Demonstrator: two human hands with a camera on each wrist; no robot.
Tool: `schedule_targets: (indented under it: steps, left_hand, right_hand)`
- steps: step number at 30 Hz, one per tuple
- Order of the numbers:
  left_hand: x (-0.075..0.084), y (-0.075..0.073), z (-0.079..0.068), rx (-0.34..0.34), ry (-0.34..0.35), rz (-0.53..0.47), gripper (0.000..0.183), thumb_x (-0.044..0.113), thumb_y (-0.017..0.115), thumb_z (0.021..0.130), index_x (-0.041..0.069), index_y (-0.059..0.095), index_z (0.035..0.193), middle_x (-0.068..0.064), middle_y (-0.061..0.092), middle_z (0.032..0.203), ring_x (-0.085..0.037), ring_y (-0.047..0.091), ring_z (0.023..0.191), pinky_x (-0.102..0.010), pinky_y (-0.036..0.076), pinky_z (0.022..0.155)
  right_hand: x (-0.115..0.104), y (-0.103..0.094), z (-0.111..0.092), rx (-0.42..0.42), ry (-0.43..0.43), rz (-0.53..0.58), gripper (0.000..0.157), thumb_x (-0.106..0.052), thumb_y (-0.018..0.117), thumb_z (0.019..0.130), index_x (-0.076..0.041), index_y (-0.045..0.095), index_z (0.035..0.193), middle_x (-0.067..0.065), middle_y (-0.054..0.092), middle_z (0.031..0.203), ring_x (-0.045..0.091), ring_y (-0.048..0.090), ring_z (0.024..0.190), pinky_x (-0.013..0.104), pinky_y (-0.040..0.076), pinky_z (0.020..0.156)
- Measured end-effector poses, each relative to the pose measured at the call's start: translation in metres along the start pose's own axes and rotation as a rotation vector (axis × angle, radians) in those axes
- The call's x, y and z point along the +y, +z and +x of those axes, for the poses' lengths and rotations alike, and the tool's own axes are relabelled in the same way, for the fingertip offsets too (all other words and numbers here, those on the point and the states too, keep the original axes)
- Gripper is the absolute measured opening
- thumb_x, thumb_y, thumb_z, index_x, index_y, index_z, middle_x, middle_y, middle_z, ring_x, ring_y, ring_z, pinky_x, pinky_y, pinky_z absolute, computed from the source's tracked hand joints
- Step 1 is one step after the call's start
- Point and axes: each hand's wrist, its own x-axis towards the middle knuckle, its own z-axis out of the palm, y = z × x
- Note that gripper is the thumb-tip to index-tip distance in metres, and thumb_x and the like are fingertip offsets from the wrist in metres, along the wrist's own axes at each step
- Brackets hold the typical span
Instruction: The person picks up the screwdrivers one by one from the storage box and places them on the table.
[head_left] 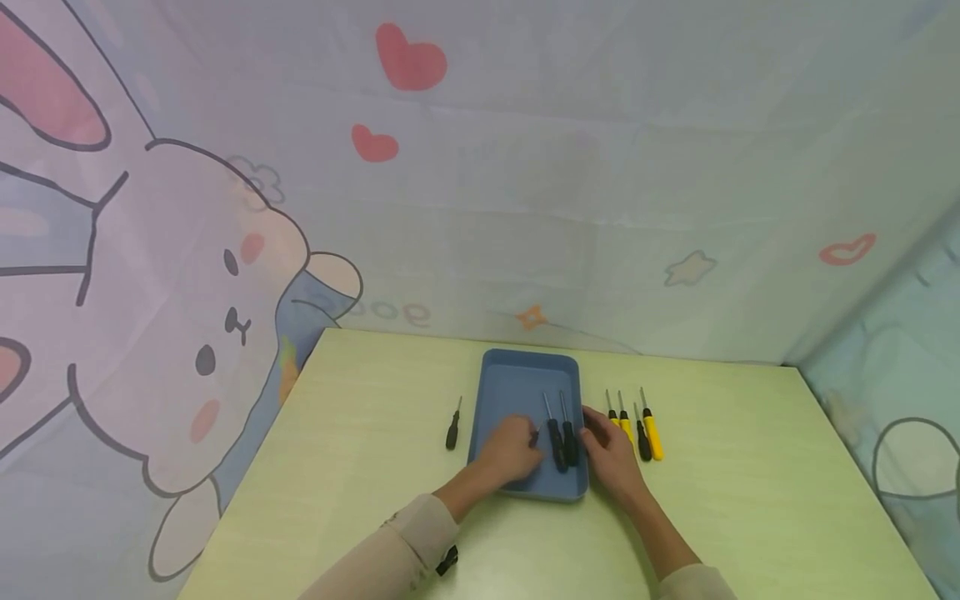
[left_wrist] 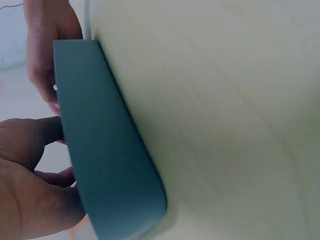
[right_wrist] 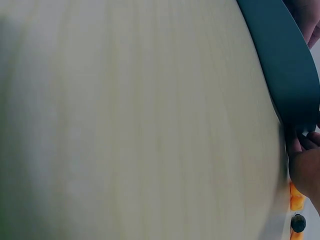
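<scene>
A blue-grey tray (head_left: 528, 358) lies on the table between both hands. Two black-handled screwdrivers (head_left: 557, 446) rest side by side in its right half, shafts pointing away from me. Inside the tray's left half, my left hand (head_left: 512, 452) pinches a small dark screwdriver (head_left: 535, 436), mostly hidden by the fingers. My right hand (head_left: 611, 454) holds the tray's right wall, with the thumb at the rim and fingers outside. In the left wrist view, the tray wall (left_wrist: 110, 150) hides the left fingertips. The right hand (right_wrist: 305, 170) touches the tray's corner in the right wrist view.
Right of the tray stand several screwdrivers in a row, yellow-handled (head_left: 652, 437) and black-handled (head_left: 643, 443). Another black screwdriver (head_left: 452, 433) lies left of the tray. A dark object (head_left: 447, 561) shows beside the left sleeve. A printed cloth (head_left: 525, 208) hangs behind the table.
</scene>
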Motion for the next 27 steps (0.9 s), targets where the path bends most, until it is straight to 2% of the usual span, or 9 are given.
schedule_targets:
  steps: [2, 4, 7, 11, 19, 22, 27]
  left_hand:
    - [0.0, -0.005, 0.0, -0.004, 0.004, -0.006, 0.02, 0.005, 0.076, 0.086, -0.005, 0.071, 0.102, -0.01, 0.069, 0.091, -0.017, 0.058, 0.075, -0.034, 0.057, 0.068]
    - [0.0, -0.01, -0.001, -0.01, -0.004, -0.019, 0.032, 0.008, 0.078, 0.088, -0.007, 0.07, 0.115, -0.015, 0.072, 0.106, -0.022, 0.065, 0.089, -0.04, 0.061, 0.082]
    - [-0.001, -0.016, 0.001, -0.022, -0.018, -0.026, 0.039, 0.011, 0.078, 0.091, -0.008, 0.067, 0.124, -0.02, 0.072, 0.119, -0.031, 0.069, 0.108, -0.046, 0.06, 0.094]
    - [-0.005, -0.024, 0.003, -0.013, -0.029, -0.036, 0.038, 0.01, 0.077, 0.091, -0.006, 0.068, 0.125, -0.019, 0.072, 0.119, -0.034, 0.069, 0.114, -0.047, 0.059, 0.097]
    - [-0.015, -0.03, 0.009, 0.009, -0.026, -0.019, 0.032, 0.011, 0.077, 0.091, -0.002, 0.07, 0.119, -0.011, 0.073, 0.111, -0.026, 0.069, 0.106, -0.041, 0.059, 0.093]
    - [-0.016, -0.03, 0.008, 0.004, -0.028, -0.031, 0.03, 0.012, 0.078, 0.092, 0.0, 0.069, 0.118, -0.009, 0.072, 0.11, -0.024, 0.068, 0.104, -0.04, 0.059, 0.091]
    - [-0.016, -0.031, 0.005, -0.013, -0.008, -0.042, 0.029, 0.012, 0.078, 0.092, 0.001, 0.069, 0.117, -0.006, 0.07, 0.105, -0.021, 0.066, 0.1, -0.04, 0.058, 0.089]
  right_hand:
    - [0.0, 0.0, 0.001, 0.005, -0.007, -0.012, 0.046, -0.01, 0.056, 0.109, -0.001, 0.052, 0.154, 0.021, 0.057, 0.153, 0.036, 0.055, 0.141, 0.041, 0.046, 0.116]
    - [0.0, 0.0, 0.001, 0.01, -0.007, -0.014, 0.046, -0.01, 0.056, 0.109, -0.001, 0.052, 0.154, 0.021, 0.057, 0.152, 0.036, 0.055, 0.14, 0.048, 0.045, 0.117]
    - [0.0, 0.0, 0.001, 0.006, -0.004, -0.008, 0.046, -0.01, 0.055, 0.109, -0.001, 0.052, 0.154, 0.022, 0.057, 0.153, 0.036, 0.055, 0.141, 0.05, 0.044, 0.117]
    - [0.001, 0.0, 0.001, -0.001, 0.002, -0.002, 0.046, -0.01, 0.055, 0.109, -0.001, 0.051, 0.155, 0.021, 0.056, 0.153, 0.035, 0.055, 0.141, 0.049, 0.044, 0.117]
    - [-0.001, -0.001, 0.0, 0.0, -0.004, 0.002, 0.046, -0.012, 0.054, 0.11, -0.002, 0.051, 0.155, 0.022, 0.056, 0.154, 0.037, 0.054, 0.142, 0.051, 0.044, 0.117]
    - [0.002, 0.0, 0.001, -0.003, -0.004, 0.005, 0.046, -0.011, 0.055, 0.11, -0.002, 0.052, 0.154, 0.021, 0.057, 0.153, 0.036, 0.055, 0.142, 0.046, 0.046, 0.116]
    - [0.004, 0.0, 0.002, -0.005, -0.015, 0.023, 0.046, -0.009, 0.056, 0.109, -0.001, 0.052, 0.154, 0.021, 0.057, 0.152, 0.035, 0.054, 0.142, 0.02, 0.046, 0.108]
